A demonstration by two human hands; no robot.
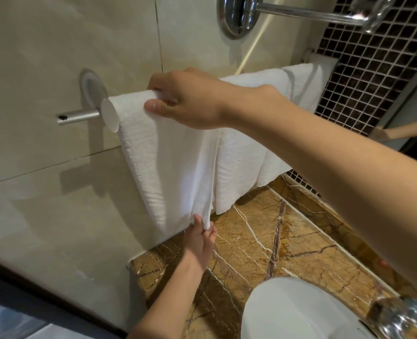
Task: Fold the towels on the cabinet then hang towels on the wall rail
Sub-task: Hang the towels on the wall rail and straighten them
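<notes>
Towels [168, 167] are both hanging on wall rail [77, 116]; right hand [185, 99] gripping one's top, left hand [199, 241] fingers [210, 232] pinching its hem, probably only straightening remaining.

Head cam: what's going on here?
A person is hanging white towels on the wall rail. The right hand grips the top of the nearer towel where it drapes over the rail, and the left hand pinches its lower edge. A second towel hangs beside it on the same rail, above the marble counter and white basin.
</notes>
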